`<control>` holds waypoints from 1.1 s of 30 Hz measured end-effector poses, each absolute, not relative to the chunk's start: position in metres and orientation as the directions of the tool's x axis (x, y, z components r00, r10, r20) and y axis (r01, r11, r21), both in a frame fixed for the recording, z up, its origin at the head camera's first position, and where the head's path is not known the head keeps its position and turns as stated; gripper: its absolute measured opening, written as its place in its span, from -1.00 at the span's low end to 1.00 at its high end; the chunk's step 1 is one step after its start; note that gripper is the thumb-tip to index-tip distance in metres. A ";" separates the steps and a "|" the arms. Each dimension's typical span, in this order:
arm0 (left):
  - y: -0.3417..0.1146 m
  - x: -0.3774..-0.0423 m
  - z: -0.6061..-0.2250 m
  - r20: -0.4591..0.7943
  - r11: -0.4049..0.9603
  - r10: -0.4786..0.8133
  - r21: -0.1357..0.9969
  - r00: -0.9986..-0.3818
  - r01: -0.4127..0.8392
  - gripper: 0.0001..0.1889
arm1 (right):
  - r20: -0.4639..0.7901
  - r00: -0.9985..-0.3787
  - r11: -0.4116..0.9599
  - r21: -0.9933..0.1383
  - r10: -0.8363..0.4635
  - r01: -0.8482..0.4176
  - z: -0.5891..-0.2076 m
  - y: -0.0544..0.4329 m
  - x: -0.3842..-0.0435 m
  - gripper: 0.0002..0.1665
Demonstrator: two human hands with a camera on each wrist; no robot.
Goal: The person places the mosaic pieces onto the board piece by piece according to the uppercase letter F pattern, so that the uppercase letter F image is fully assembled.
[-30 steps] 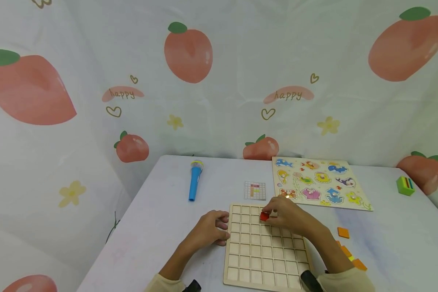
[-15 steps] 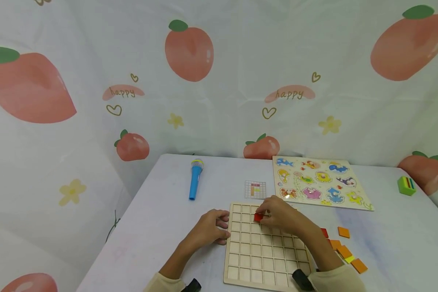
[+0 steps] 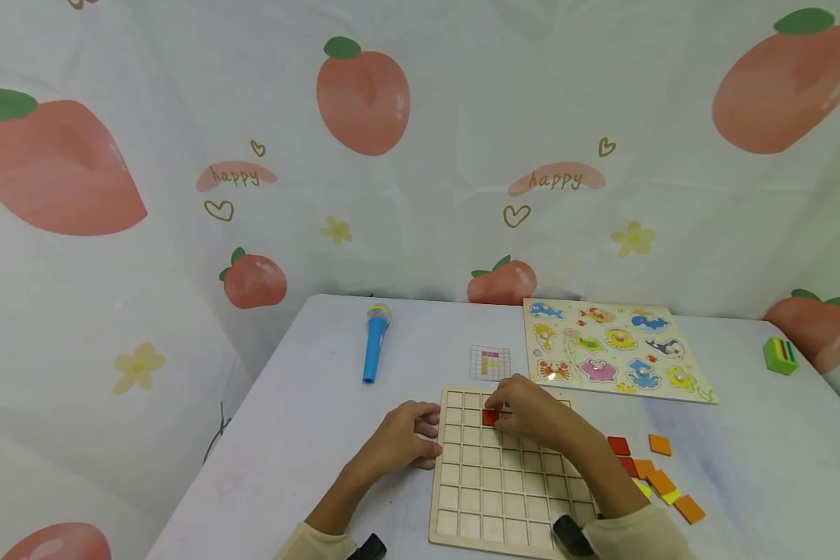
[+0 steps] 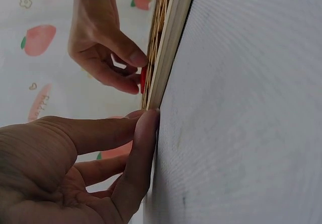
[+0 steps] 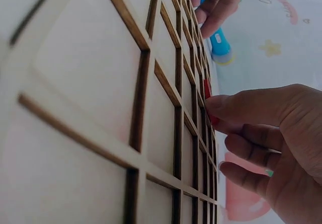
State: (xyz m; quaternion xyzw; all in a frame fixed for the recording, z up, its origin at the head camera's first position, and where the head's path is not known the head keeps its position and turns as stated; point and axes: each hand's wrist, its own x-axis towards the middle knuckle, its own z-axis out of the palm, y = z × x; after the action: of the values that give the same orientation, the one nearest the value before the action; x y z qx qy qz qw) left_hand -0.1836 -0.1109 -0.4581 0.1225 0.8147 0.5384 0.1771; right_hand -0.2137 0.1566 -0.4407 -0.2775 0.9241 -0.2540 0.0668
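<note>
My right hand (image 3: 535, 414) pinches a small red square tile (image 3: 489, 418) between thumb and fingers. The tile lies at a cell near the far side of a wooden grid board (image 3: 470, 502), second row, left of the middle. In the right wrist view the red tile (image 5: 207, 89) shows beyond the thumb, low against the grid ribs. My left hand (image 3: 397, 437) rests against the board's left edge, thumb and fingers spread along it. Seen from the left wrist, the left fingertips (image 4: 147, 121) touch the board's rim.
Loose red, orange (image 3: 688, 509) and yellow tiles lie right of the board. Behind it are a small printed grid card (image 3: 490, 363) and an animal puzzle board (image 3: 619, 350). A blue toy microphone (image 3: 373, 346) lies back left, a green block (image 3: 780, 356) far right.
My right hand has moved left with the red tile, which now sits lower and flatter at the cell. Red tiles under the forearm have come into view. The left hand has stayed.
</note>
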 end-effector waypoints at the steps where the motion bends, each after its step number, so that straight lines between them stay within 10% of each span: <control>1: -0.111 -0.183 -0.458 -0.157 0.392 0.390 0.920 -0.907 0.009 -0.31 | 0.014 -0.839 0.719 -0.509 -0.544 -0.474 -0.441 0.156 -0.214 -0.80; 33: -0.111 -0.184 -0.458 -0.173 0.381 0.388 0.925 -0.905 -0.013 -0.30 | 0.010 -0.881 0.662 -0.655 -0.474 -0.363 -0.436 0.199 -0.200 -0.65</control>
State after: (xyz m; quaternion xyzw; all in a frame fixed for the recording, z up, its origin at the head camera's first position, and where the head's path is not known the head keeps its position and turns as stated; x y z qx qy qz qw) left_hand -0.1843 -0.1110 -0.4582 0.1157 0.8101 0.5444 0.1844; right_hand -0.1999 0.1993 -0.4362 -0.2304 0.9081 -0.3402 0.0811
